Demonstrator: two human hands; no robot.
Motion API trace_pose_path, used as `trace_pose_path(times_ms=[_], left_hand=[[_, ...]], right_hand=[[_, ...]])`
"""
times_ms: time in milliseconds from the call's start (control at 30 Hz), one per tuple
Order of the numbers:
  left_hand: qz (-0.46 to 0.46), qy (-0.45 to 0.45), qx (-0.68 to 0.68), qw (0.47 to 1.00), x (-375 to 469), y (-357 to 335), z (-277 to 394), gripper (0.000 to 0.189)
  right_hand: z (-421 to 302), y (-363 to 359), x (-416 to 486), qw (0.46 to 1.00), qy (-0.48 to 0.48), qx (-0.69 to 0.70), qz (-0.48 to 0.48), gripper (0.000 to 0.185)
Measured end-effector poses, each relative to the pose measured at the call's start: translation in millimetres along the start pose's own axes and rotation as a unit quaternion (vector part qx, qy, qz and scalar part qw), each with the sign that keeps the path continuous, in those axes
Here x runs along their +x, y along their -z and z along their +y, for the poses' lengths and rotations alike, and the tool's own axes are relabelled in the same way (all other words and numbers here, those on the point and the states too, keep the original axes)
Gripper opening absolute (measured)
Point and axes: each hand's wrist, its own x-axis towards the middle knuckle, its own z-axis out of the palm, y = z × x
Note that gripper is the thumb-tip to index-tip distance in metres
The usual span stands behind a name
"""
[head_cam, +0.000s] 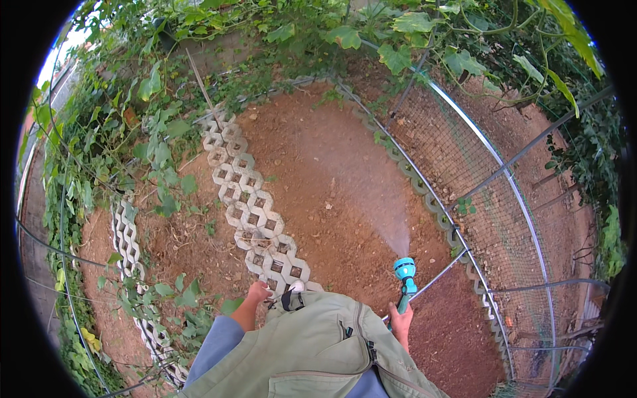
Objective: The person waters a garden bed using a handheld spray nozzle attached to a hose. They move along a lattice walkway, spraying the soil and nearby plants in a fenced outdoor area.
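My right hand (400, 321) is closed around the handle of a turquoise garden hose spray nozzle (404, 271). A fan of fine water spray (366, 204) leaves its head and spreads away over a bed of bare reddish soil (293, 149). Below the nozzle, the soil close to me looks darker. My left hand (259, 292) is low at my left side, over the near end of a path of concrete grid pavers (254, 201). Its fingers are bent, and whether they hold anything cannot be made out.
Black netting (433, 134) on metal hoops and poles (517, 191) runs along the right. A metal bar (438, 278) crosses the bed by the nozzle. Leafy vines (164, 119) grow at the left and overhead. A second paver row (128, 239) lies left; a thin stake (201, 84) leans at the path's far end.
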Motion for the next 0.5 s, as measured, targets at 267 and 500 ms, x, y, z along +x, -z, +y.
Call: trace_pose_path(times_ms=[267, 500], left_hand=[[-0.023, 0.004, -0.028, 0.999, 12, -14, -29, 0.050], [0.041, -0.040, 0.118, 0.991, 6, -27, -73, 0.049]], right_hand=[[-42, -7, -12, 0.999, -0.017, 0.036, -0.010, 0.020], [-18, -19, 2, 0.997, 0.055, -0.014, -0.050, 0.020]])
